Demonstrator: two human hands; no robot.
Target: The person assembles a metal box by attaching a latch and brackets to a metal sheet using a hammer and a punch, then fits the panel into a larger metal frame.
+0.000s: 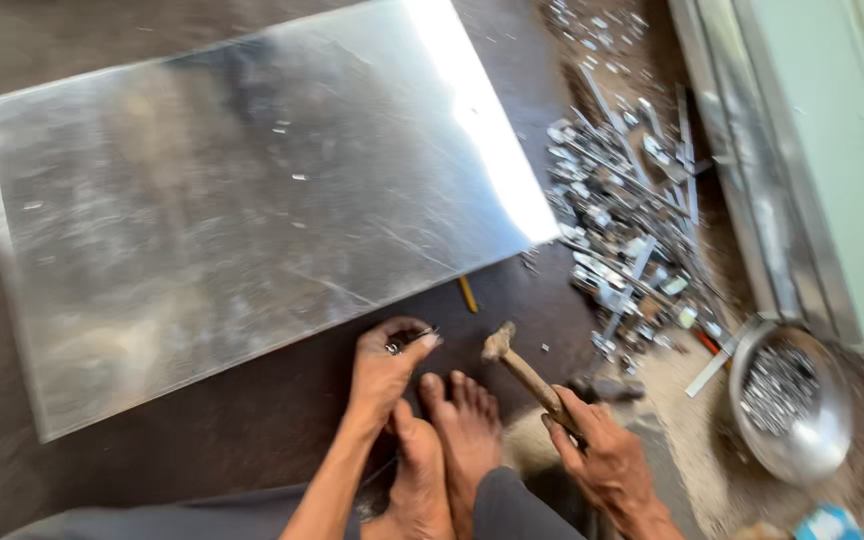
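Observation:
A large shiny metal sheet (242, 200) lies flat on the dark floor in front of me. My left hand (384, 368) pinches a small metal piece (399, 345) against the floor just below the sheet's near edge. My right hand (602, 455) grips the wooden handle of a hammer (522, 370), whose head points up and to the left near my left hand. My bare feet (447, 440) rest on the floor between the two hands.
A heap of metal scraps and strips (622, 200) lies right of the sheet. A round steel bowl (792, 400) holding small metal bits sits at the right. A pale green cabinet (832, 150) stands at the far right. A small yellow stick (467, 293) lies by the sheet's edge.

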